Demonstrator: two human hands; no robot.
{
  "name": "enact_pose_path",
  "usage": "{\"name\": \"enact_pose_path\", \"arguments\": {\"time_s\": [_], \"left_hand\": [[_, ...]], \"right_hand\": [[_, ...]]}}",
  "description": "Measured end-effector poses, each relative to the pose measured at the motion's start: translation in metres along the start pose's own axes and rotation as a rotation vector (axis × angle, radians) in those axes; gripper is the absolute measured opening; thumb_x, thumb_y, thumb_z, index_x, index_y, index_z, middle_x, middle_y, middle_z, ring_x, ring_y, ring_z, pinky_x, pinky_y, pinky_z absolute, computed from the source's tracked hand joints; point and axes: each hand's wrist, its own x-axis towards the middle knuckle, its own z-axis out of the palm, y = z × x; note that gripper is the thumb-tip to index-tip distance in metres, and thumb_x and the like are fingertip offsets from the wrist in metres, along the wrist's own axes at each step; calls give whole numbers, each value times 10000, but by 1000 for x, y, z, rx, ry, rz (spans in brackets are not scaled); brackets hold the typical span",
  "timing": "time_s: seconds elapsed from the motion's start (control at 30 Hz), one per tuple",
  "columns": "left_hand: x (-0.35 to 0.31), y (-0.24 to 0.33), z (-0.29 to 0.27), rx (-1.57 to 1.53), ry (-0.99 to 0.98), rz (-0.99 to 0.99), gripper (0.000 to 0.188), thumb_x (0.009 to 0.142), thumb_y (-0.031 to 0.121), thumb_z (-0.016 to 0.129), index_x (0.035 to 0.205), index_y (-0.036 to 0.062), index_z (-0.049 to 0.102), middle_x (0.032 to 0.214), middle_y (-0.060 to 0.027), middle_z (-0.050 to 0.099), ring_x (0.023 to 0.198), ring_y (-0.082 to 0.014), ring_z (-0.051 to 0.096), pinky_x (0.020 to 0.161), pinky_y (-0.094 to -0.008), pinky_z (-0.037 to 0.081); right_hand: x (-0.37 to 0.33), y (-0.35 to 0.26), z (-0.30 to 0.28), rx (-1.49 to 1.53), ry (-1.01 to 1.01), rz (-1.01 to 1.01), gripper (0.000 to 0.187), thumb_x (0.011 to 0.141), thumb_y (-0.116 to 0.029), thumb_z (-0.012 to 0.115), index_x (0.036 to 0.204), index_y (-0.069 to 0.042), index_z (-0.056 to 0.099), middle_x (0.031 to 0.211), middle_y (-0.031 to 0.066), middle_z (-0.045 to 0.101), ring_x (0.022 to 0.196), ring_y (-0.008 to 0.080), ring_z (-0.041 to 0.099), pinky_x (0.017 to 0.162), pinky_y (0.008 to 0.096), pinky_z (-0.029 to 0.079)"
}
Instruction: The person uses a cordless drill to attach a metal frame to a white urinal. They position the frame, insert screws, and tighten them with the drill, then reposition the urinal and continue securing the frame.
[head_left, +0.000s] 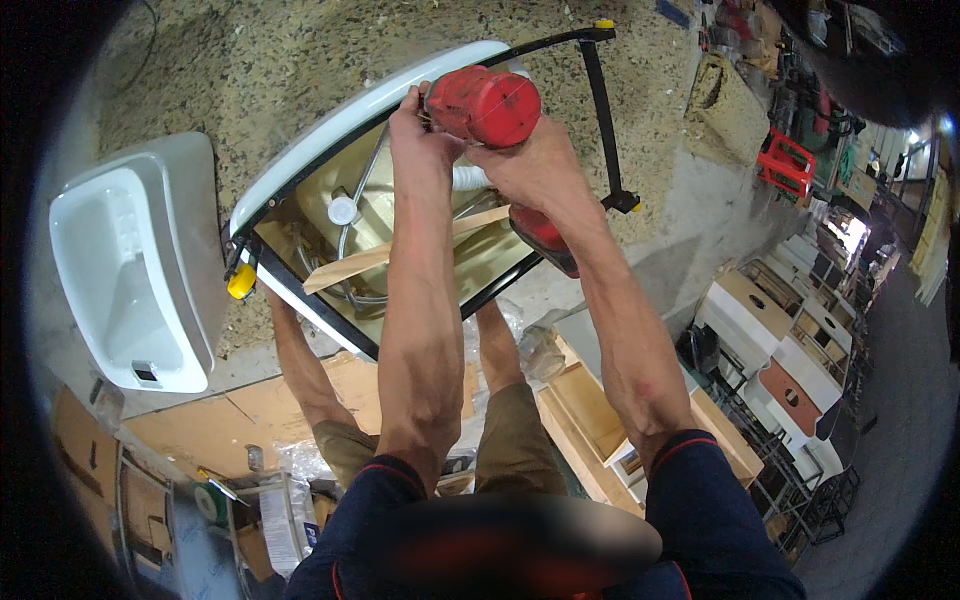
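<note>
A red cordless drill is held over the far rim of an upturned white tub. Its handle is in the closed grip of my right hand, and the battery end shows below the wrist. My left hand is beside the drill's front end, fingers pinched together at the tub's dark inner edge; what they hold, if anything, is too small to make out. Inside the hollow tub are a white round fitting, bent metal tubes and a white ribbed hose. Across it lies a wooden strip.
A black metal frame with yellow feet extends from the tub's right. At left stands a white basin-shaped piece. My legs are against the near side, with cardboard and wooden boxes around. White cabinets stand at right.
</note>
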Motion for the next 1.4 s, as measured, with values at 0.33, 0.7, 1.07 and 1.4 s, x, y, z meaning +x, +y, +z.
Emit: {"name": "enact_pose_path", "arguments": {"time_s": [0.33,0.7,1.07,1.4], "left_hand": [[-12,12,32,-236,-9,-163,179,884,183,646,991,43,678,960,-67,692,770,-168,644,710,-309,540],[-123,55,-40,685,18,374,206,950,113,600,1069,5,729,772,-31,639,544,-24,387,468,-189,265],[-139,101,-127,499,80,438,76,899,33,560,825,47,576,700,-85,619,541,-68,420,491,-224,305],[-88,105,-145,-202,299,120,219,1002,258,445,1030,70,554,638,21,371,518,-112,309,473,-267,266]], "right_hand": [[-20,11,-24,341,13,-325,357,801,-232,764,1097,-50,682,898,165,720,861,320,699,783,390,554],[-79,30,-1,896,-376,153,208,903,-123,692,1056,-16,599,679,-18,528,552,69,476,529,240,379],[-76,-25,77,430,-369,-228,223,854,-184,780,993,-55,663,737,-8,624,624,78,539,563,270,439],[-55,-57,114,179,-263,-575,337,834,-200,787,1099,-35,660,944,63,706,826,144,642,735,339,525]]}}
